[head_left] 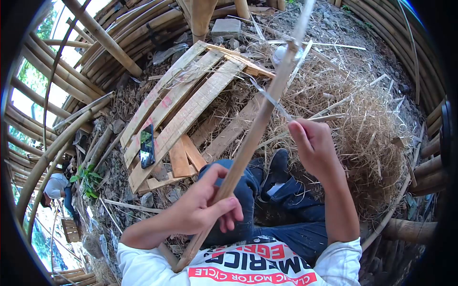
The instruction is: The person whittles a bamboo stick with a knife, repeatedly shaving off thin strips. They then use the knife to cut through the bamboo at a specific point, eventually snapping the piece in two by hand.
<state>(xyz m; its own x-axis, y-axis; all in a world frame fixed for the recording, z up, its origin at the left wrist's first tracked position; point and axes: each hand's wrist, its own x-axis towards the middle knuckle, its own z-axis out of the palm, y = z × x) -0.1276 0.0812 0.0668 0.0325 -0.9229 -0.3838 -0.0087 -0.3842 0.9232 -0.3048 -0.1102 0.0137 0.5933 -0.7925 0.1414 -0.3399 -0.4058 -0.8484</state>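
Note:
A long pale wooden stick [255, 121] slants from my lap up past the top of the view. My left hand [202, 202] is closed around its lower part, thumb lying across the front. My right hand [310, 140] pinches the end of a thin whitish strip [274, 101] between thumb and fingers, to the right of the stick. The strip looks twisted, crosses the stick at mid-length and runs on to its far side.
A slatted wooden pallet [179, 107] leans ahead on the left, with a phone [147, 146] on it. Straw-like shavings [362, 143] are heaped at the right. Bamboo poles [102, 38] surround the spot. Another person [59, 188] is at far left.

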